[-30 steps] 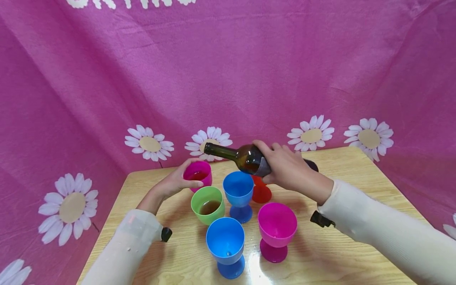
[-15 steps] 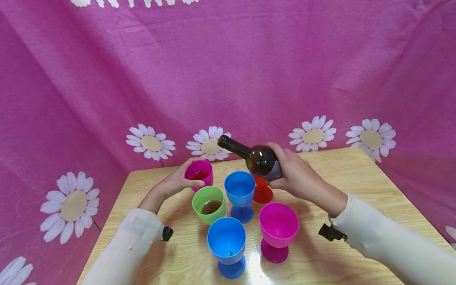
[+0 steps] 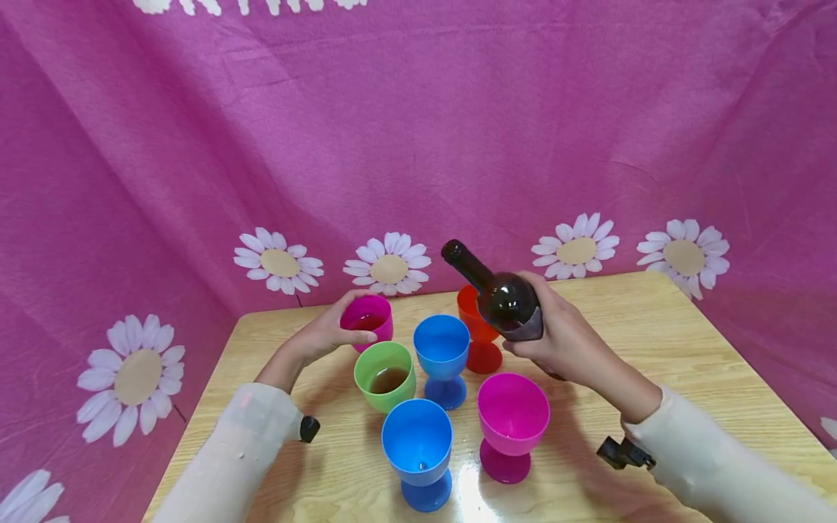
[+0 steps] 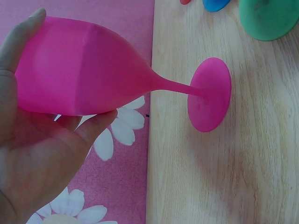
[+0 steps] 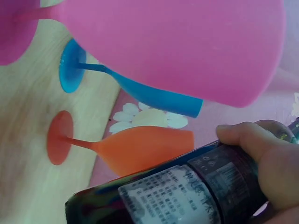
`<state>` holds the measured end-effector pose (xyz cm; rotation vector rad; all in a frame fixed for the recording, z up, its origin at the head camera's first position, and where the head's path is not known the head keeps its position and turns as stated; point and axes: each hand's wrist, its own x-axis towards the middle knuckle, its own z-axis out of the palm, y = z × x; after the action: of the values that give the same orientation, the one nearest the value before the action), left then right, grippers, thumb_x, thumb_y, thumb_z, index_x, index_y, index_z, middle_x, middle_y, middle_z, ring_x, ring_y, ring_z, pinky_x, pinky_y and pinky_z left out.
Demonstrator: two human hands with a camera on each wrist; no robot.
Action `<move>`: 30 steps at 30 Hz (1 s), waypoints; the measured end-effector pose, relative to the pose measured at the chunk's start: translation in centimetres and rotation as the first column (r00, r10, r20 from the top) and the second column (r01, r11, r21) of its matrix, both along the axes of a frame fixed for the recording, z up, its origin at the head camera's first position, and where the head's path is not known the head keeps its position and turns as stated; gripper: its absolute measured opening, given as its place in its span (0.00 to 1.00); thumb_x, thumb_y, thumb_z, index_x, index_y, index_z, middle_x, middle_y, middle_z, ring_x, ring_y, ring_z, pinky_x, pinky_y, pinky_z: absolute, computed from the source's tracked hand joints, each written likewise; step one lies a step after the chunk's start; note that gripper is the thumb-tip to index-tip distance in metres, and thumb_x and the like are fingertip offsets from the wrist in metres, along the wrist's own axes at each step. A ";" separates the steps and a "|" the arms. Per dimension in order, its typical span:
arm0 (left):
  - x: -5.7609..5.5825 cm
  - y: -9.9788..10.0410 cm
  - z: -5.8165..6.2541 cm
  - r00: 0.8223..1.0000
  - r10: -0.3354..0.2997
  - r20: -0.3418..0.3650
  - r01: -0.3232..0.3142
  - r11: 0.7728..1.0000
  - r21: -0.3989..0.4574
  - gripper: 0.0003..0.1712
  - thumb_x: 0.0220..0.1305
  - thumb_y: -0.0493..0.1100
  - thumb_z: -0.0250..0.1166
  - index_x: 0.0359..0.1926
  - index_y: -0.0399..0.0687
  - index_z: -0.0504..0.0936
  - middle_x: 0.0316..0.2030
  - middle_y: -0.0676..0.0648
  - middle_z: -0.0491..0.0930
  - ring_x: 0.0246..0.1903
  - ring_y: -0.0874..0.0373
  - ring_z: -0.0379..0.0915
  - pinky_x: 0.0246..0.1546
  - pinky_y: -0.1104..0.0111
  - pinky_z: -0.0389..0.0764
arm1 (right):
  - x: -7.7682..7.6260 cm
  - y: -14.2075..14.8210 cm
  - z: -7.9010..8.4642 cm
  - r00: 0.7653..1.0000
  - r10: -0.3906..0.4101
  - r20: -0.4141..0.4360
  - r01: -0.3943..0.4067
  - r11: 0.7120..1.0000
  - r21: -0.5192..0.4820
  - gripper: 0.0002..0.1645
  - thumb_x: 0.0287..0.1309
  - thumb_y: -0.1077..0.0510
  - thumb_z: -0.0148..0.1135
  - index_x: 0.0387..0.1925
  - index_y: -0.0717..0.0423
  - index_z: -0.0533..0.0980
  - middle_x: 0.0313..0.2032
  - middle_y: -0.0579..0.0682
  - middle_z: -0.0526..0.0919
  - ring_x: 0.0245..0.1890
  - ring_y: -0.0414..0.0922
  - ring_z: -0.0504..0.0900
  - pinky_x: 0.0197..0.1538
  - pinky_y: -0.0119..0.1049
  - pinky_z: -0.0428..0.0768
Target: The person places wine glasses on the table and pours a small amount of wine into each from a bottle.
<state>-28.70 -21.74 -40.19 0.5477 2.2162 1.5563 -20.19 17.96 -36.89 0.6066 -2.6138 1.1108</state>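
My left hand grips the bowl of a pink goblet at the back left, thumb on one side and fingers round the other. Dark reddish liquid shows inside that goblet. In the left wrist view the pink goblet stands on its thin stem and round foot. My right hand holds a dark glass wine bottle round its body, tilted with the neck up and to the left. The bottle overlaps the red goblet in the head view. A printed label shows on the bottle in the right wrist view.
A green goblet with brown liquid stands close to my left hand. Two blue goblets, one behind and one in front, and another pink goblet stand on the wooden table. A pink flowered cloth hangs behind.
My right hand has drawn the bottle to the right and turned its neck further upward, away from the left pink goblet. The left hand keeps its grip in place.
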 end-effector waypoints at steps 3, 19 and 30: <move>0.0 0.1 0.0 1.000 -0.005 -0.009 0.005 1.000 -0.005 0.48 0.64 0.40 0.73 0.78 0.48 0.55 0.67 0.38 0.68 0.66 0.40 0.65 0.55 0.56 0.83 | 0.3 0.7 -0.8 0.999 -0.022 0.026 0.023 0.999 -0.035 0.58 0.46 0.60 0.83 0.73 0.49 0.58 0.59 0.61 0.79 0.51 0.58 0.80 0.52 0.61 0.81; -0.2 0.2 -0.3 1.000 -0.006 -0.002 0.006 1.000 0.008 0.47 0.65 0.39 0.72 0.77 0.48 0.55 0.68 0.38 0.68 0.66 0.40 0.65 0.56 0.56 0.83 | 2.0 3.9 -5.2 0.976 -0.139 0.165 0.172 0.963 -0.207 0.62 0.52 0.57 0.80 0.77 0.46 0.48 0.64 0.65 0.74 0.59 0.64 0.77 0.60 0.70 0.72; -0.1 0.1 -0.2 1.000 -0.010 -0.010 0.011 1.000 0.013 0.48 0.64 0.38 0.72 0.78 0.47 0.55 0.67 0.37 0.68 0.66 0.40 0.66 0.55 0.57 0.83 | 2.4 4.6 -6.5 0.971 -0.160 0.180 0.203 0.946 -0.254 0.64 0.53 0.59 0.80 0.79 0.47 0.45 0.66 0.66 0.71 0.62 0.65 0.72 0.63 0.71 0.68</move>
<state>-28.79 -21.62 -40.34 0.5706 2.2084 1.5666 -17.78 22.61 -43.35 0.2220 -2.5149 1.4725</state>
